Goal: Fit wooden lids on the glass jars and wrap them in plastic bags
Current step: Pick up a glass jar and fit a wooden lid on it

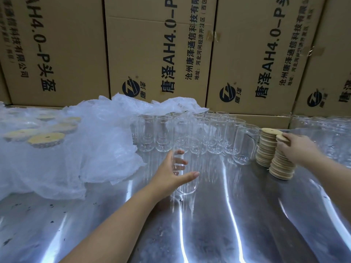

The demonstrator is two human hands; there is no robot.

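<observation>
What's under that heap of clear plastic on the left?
Several round wooden lids show through the plastic heap, at least one with a small hole. What they sit on cannot be told: the crumpled film blurs everything below them.

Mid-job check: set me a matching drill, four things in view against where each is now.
Things: 1 left hand; 2 right hand; 3 plastic bags; 4 cardboard boxes.
Places: A stacked behind the table; B pinching the top wooden lid of a stack; C gripping a lone glass jar; D heaped at the table's left.
Pairs: 1-C; 2-B; 3-D; 4-A.
</observation>
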